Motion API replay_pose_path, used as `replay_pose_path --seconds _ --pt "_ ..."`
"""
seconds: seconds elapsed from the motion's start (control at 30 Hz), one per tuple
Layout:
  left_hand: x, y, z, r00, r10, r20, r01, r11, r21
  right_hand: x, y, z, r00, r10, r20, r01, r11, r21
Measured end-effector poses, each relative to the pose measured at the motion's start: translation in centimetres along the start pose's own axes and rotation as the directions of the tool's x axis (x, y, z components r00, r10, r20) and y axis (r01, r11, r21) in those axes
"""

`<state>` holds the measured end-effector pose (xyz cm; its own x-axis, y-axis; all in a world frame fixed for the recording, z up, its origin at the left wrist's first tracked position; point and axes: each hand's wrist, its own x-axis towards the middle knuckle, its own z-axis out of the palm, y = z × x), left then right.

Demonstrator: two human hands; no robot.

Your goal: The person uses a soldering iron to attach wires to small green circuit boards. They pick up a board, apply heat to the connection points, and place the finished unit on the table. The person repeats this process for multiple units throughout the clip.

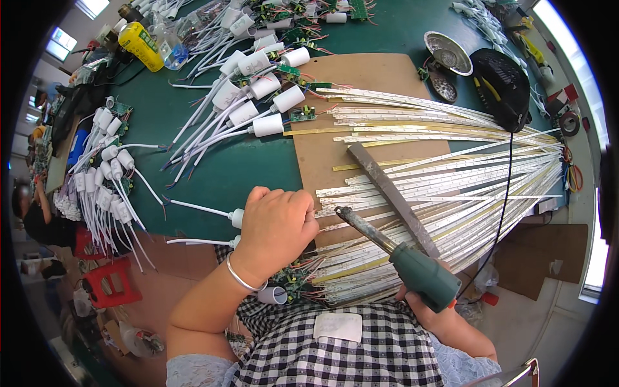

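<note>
My right hand grips a green-handled soldering iron, its dark metal tip pointing up and left toward my left hand. The left fingers are closed, at the left ends of several long white LED strips; what they pinch is hidden. Just left of that hand is a white cylindrical cap with a white cable. A dark grey bar lies slanted across the strips. Below the left wrist, green circuit boards with thin wires and another white cap sit near my checked apron.
A brown board lies on the green table. White caps with cables are heaped beyond and at left. At right back are a metal bowl, a black mesh object and a black cord. A yellow bottle stands far left.
</note>
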<state>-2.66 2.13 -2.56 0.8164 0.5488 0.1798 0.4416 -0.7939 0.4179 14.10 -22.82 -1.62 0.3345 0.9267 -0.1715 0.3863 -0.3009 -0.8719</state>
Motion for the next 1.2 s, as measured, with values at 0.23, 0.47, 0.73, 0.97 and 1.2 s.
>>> replay_pose_path --seconds 0.23,0.47,0.73,0.97,1.2 --pt "-0.2 0.1 -0.1 0.999 -0.027 0.021 0.027 1.000 -0.006 0.2 -0.3 0.2 1.000 -0.019 -0.013 0.019 0.999 -0.027" --pt "-0.1 0.2 -0.3 0.998 -0.042 0.040 0.044 0.999 -0.028 0.2 -0.7 0.1 1.000 0.005 -0.008 -0.005 1.000 0.005" --pt "-0.2 -0.2 -0.8 0.997 0.005 0.071 0.003 0.993 -0.115 0.4 -0.7 0.0 0.996 -0.087 -0.007 0.086 0.993 -0.084" --pt "0.4 -0.6 -0.9 0.981 -0.016 0.192 0.036 0.994 -0.104 0.5 -0.4 0.1 0.992 -0.129 -0.015 0.126 0.986 -0.109" --pt "1.0 -1.0 -0.7 0.956 -0.039 0.289 0.078 0.989 -0.125 0.3 -0.2 0.1 0.987 -0.157 -0.029 0.153 0.981 -0.116"
